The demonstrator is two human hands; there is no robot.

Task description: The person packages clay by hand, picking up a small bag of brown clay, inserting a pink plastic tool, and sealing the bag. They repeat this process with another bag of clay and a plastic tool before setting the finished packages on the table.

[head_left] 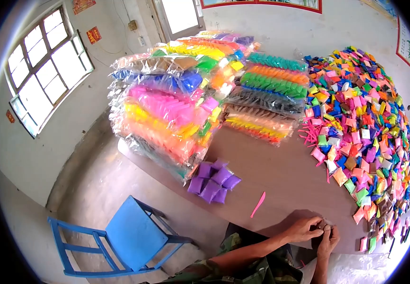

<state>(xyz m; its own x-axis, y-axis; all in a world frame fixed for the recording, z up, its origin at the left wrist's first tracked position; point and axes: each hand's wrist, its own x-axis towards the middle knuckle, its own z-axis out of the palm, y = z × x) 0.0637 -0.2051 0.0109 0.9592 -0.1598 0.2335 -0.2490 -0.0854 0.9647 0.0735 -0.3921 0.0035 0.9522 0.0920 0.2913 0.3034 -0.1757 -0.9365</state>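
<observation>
At the table's near edge my left hand (304,230) and my right hand (328,241) meet, both with bent, closed fingers. Something small and dark seems pinched between their fingertips; my fingers mostly cover it and I cannot make out what it is. To the left of my hands lies a flat pink plastic modelling knife (258,204), touched by neither hand. Farther left is a little cluster of purple packets (213,182). A large heap of small multicoloured packets (356,142) spreads over the right side, its lower end close to my right hand.
Clear bags of colour-sorted packets (167,104) are stacked high at the table's left, with more bags (271,94) beside them. Several pink sticks (313,134) lie at the heap's left edge. A blue chair (134,234) stands on the floor left of the brown table (242,156).
</observation>
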